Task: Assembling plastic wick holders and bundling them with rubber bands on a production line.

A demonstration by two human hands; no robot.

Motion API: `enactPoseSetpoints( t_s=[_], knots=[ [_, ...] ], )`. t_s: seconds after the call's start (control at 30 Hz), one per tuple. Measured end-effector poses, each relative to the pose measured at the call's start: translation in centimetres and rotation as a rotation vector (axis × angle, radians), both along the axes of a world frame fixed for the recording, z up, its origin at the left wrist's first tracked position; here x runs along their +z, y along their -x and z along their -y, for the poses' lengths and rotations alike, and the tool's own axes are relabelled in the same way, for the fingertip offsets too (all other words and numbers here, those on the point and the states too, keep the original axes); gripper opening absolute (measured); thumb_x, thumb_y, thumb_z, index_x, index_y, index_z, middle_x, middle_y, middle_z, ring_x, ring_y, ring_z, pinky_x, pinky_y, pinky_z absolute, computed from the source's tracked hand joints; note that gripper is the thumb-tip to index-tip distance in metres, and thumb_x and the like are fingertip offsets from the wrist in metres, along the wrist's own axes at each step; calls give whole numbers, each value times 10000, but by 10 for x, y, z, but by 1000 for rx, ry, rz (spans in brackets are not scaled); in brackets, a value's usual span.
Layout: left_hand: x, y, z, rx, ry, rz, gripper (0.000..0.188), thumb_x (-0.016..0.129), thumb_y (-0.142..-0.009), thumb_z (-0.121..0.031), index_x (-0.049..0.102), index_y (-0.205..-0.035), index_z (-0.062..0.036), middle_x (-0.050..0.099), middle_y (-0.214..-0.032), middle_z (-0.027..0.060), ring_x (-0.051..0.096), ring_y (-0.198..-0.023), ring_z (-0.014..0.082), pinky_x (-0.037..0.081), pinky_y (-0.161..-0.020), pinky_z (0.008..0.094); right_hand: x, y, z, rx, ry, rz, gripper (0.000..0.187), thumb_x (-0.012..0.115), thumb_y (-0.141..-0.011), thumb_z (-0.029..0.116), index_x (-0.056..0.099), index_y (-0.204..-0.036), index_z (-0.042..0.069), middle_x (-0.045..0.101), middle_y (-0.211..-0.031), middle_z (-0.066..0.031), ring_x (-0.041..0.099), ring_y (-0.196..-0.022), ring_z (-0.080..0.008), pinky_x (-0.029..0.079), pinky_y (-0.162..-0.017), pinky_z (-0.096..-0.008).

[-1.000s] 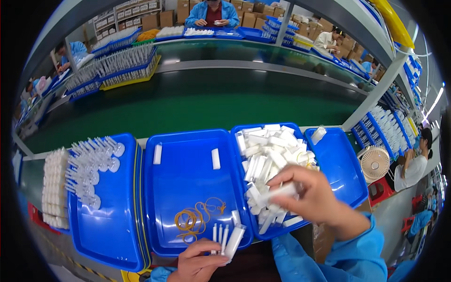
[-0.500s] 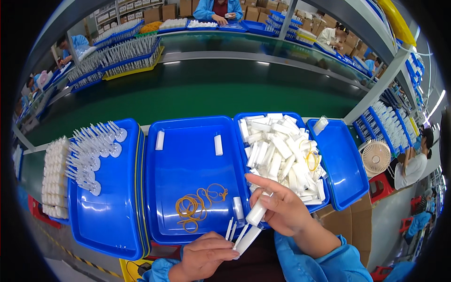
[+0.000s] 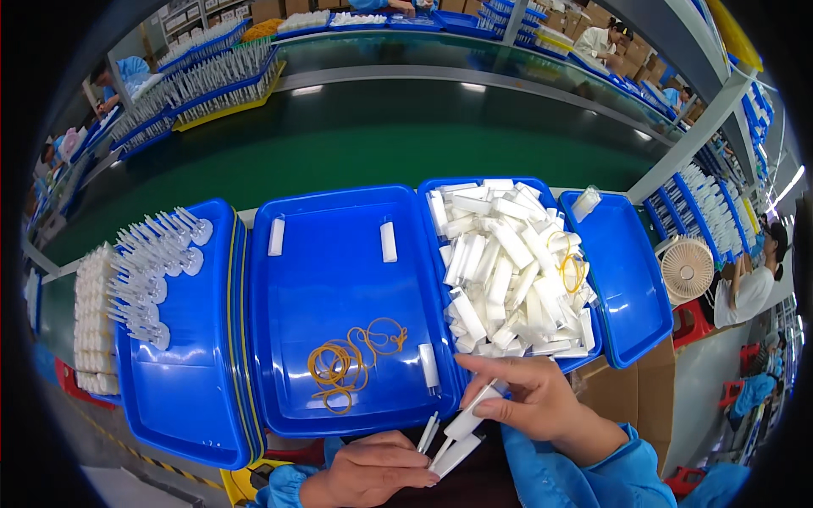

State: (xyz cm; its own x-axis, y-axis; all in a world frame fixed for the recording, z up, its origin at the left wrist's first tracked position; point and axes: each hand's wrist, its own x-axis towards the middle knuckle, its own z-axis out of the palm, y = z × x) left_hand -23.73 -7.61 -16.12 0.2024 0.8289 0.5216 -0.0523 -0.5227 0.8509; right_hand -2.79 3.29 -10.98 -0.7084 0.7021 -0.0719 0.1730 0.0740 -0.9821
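My right hand [image 3: 529, 396] pinches a white plastic tube [image 3: 471, 416] at the near edge of the middle blue tray [image 3: 339, 279]. My left hand [image 3: 373, 470], low in the view, grips a small bundle of white tubes [image 3: 440, 449] whose ends poke up toward the right hand. The tube in my right hand lies against that bundle. Orange rubber bands [image 3: 347, 362] lie loose in the middle tray, just left of my hands. A heap of white tubes [image 3: 508, 267] fills the blue tray to the right.
The left blue tray [image 3: 182, 372] carries rows of white capped parts [image 3: 152, 271], with a white stack [image 3: 91, 317] beside it. An empty blue tray [image 3: 622, 279] and a small fan [image 3: 686, 269] sit at the right. A green conveyor [image 3: 381, 135] runs behind; other workers sit around.
My right hand came back from the heap of tubes with one tube and brought it down to the bundle in my left hand. The camera view tilted slightly.
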Motion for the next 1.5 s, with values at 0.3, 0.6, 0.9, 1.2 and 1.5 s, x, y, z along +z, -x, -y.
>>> enactPoseSetpoints(
  t_s=[0.3, 0.6, 0.9, 1.2, 1.5],
  knots=[
    [-9, 1, 6, 38, -5, -35, 159, 652, -652, 63, 697, -772, -31, 623, -825, 114, 574, -603, 237, 476, -557, 290, -3, 6, 10, 55, 40, -50, 451, 666, -773, 98, 548, -1206, 62, 657, -875, -14, 561, -794, -156, 396, -766, -284],
    [-25, 11, 26, 322, 142, -54, 194, 753, -691, -127, 668, -841, -37, 528, -967, 127, 562, -788, 211, 472, -677, 294, -11, 33, 9, 284, -275, -35, 511, 654, -788, 128, 481, -1266, 74, 617, -1004, -39, 542, -940, -214, 336, -895, -310],
    [-13, 31, 15, 740, 56, 62, 207, 703, -759, -242, 555, -778, -99, 631, -926, 132, 382, -1190, 414, 180, -1024, 556, -30, 58, -26, 622, -1170, 638, 133, 547, -718, 126, 576, -840, 83, 544, -844, -33, 541, -778, -187, 436, -647, -299],
    [-2, 25, 25, 540, 38, -290, 109, 745, -606, -121, 665, -629, -193, 652, -739, -42, 503, -1013, 351, 191, -999, 540, -7, 56, -24, -89, -137, 152, 485, 595, -807, 45, 393, -1248, 39, 503, -905, -54, 523, -693, -77, 450, -559, -233],
    [-8, 2, 2, 412, -72, -254, 157, 682, -627, -79, 702, -678, -227, 628, -790, -83, 446, -979, 284, 174, -991, 481, -13, 43, -10, -142, 737, -482, 570, 550, -875, 65, 267, -1369, 35, 511, -935, -53, 491, -855, -94, 396, -781, -218]
  ],
)
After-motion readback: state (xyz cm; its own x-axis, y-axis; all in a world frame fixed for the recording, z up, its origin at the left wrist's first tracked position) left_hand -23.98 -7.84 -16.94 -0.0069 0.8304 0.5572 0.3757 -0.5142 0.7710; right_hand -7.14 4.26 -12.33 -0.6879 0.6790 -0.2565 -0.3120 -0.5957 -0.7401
